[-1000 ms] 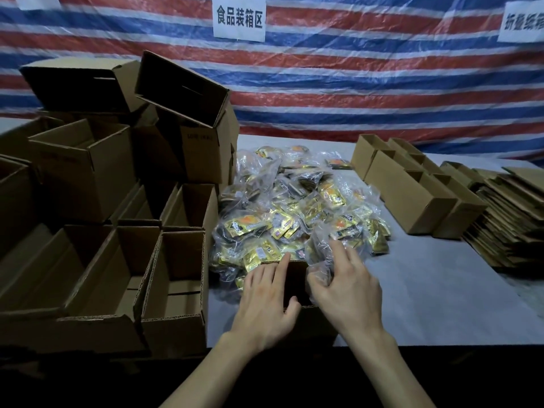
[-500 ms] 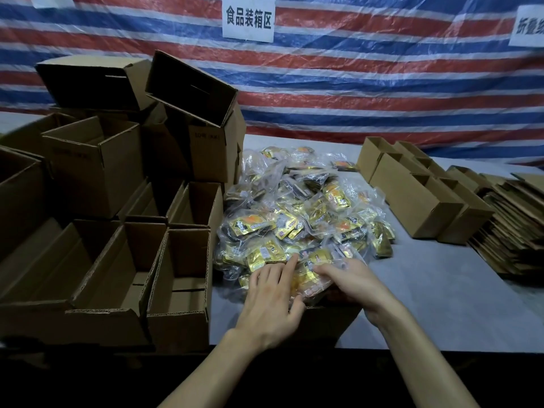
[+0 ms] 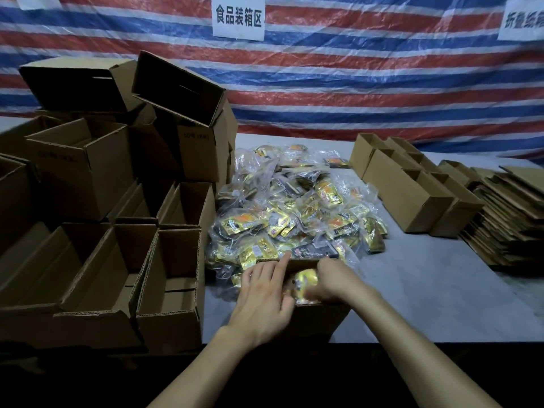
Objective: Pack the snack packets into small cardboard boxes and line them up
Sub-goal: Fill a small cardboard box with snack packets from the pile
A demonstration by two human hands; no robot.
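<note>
Right now the small open brown cardboard box sits at 6 o'clock, its front wall at the near edge of the grey table. The right hand, slightly blurred, curls round a gold foil snack packet inside the box. The left hand lies nearly flat on the box's left rim, forefinger straight.

The heap of clear-bagged gold packets touches the box's far wall at 12 o'clock. Empty open cartons crowd 9 o'clock. Bare tabletop lies at 3 o'clock. A row of small brown boxes and flattened cardboard stand at 2 o'clock. On the striped tarpaulin a white sign reads 食品装箱区.
</note>
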